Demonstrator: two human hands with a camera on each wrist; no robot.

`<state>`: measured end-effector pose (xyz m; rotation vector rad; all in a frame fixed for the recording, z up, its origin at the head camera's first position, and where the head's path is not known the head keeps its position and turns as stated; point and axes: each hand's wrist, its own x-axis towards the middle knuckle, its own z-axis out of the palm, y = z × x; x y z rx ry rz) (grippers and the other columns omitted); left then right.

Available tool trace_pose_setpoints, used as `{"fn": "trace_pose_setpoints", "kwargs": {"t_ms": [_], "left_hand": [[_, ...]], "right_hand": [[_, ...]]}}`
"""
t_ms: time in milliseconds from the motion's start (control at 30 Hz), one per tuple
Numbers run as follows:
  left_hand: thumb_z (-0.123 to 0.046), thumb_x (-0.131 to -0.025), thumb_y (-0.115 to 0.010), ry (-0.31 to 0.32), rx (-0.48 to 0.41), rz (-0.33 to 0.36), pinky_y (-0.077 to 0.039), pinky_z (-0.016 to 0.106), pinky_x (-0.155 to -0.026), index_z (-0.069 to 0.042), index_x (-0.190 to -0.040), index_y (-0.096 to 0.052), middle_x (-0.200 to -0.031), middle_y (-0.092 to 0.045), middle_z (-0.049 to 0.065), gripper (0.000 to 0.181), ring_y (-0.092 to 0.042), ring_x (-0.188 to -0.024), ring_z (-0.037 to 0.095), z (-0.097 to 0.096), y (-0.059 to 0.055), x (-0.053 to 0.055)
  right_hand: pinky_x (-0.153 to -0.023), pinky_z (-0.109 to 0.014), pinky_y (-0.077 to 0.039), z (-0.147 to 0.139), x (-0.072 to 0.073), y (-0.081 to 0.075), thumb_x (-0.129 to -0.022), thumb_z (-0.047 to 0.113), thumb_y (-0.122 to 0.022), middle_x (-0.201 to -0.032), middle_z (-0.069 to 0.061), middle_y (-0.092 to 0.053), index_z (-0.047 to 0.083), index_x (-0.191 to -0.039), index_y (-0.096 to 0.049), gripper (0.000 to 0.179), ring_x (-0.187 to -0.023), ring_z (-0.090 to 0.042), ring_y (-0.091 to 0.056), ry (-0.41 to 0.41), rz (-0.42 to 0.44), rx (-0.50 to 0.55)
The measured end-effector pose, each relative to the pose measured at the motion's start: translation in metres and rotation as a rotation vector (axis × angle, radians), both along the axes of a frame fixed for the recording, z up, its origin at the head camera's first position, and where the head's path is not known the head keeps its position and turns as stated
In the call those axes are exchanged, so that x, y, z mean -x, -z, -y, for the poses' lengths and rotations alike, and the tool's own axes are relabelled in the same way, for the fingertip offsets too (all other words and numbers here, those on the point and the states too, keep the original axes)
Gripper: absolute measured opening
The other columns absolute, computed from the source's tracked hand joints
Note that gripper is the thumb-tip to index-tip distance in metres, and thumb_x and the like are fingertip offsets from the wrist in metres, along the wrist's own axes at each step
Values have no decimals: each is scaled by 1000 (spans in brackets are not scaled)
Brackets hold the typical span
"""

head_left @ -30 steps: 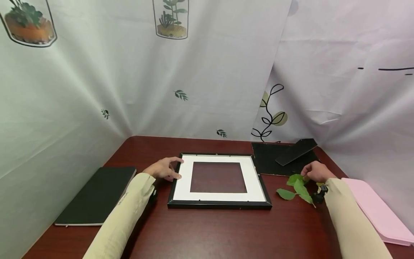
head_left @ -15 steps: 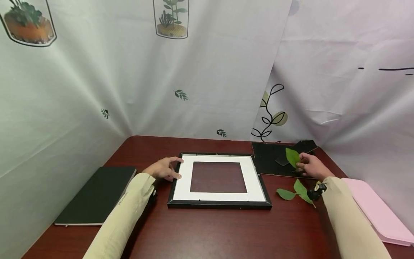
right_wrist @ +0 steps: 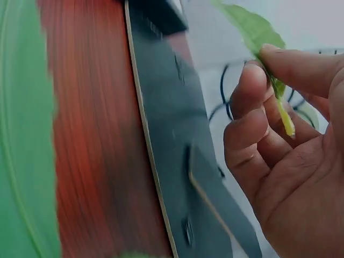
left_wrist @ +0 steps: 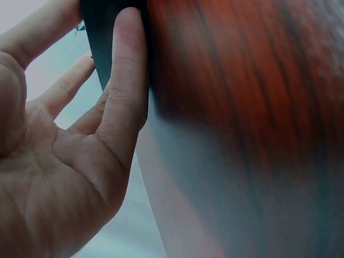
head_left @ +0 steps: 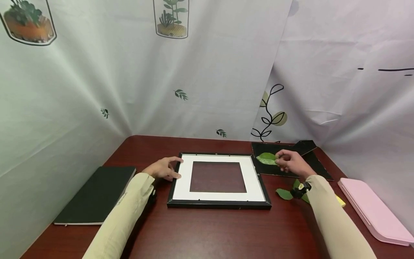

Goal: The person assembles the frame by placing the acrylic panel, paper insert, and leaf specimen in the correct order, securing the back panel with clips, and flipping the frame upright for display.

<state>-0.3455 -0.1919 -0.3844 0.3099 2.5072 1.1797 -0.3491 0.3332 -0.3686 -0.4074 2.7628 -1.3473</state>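
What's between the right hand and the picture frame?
Head view: the green leaf the right hand pinches, pointing toward the picture frame, with the black backing board showing around it.

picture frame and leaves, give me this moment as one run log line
left hand: touching left side of picture frame | right hand: pinching green leaf near its stem | other leaves: on table

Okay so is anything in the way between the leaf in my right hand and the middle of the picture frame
No loose object shows between the leaf, pinched in your right hand, and the middle of the picture frame. Only its right rim and white mat lie between. Your left hand touches the opposite side.
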Motion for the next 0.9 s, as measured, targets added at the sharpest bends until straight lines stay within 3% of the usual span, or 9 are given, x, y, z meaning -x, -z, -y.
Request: {"fn": "trace_pose_setpoints", "kwargs": {"t_ms": [233, 400, 633, 733, 900], "left_hand": [[-10, -85, -80, 2, 5, -9, -58, 32, -73, -9, -150, -44, -102, -59, 15, 74, -61, -78, 17, 0, 0, 0], [-9, -85, -80, 8, -9, -5, -59, 33, -75, -8, -150, -44, -101, -59, 14, 74, -62, -78, 17, 1, -1, -1], [-11, -86, -79, 20, -10, -7, -59, 33, -75, -9, -151, -43, -98, -59, 13, 75, -62, -78, 17, 1, 0, 1], [-11, -86, -80, 24, -11, -9, -58, 33, -74, -8, -151, -42, -96, -59, 12, 75, -61, -78, 18, 1, 0, 1], [-11, -86, -79, 22, -12, -10, -58, 32, -74, -8, -151, -42, -93, -57, 11, 75, -59, -77, 17, 1, 0, -1]], "right_hand": [[-61, -34, -53, 37, 5, 6, -93, 11, -71, -94, -22, -67, -1, -109, -70, 21, -70, -18, -63, -3, -14, 65], [-62, -33, -50, 57, 9, 9, -94, 11, -69, -95, -21, -68, 0, -106, -74, 17, -67, -20, -57, -35, -32, 106], [-56, -30, -42, 77, 11, 7, -97, 10, -65, -78, -14, -61, 6, -110, -76, 18, -56, -15, -47, -116, -15, -7], [-56, -29, -44, 84, 13, 5, -96, 8, -65, -77, -9, -63, 4, -111, -76, 19, -59, -15, -50, -154, 13, -36], [-58, -28, -49, 94, 15, 7, -95, 5, -64, -85, -12, -69, 0, -107, -76, 17, -64, -16, -56, -210, 37, -14]]}}
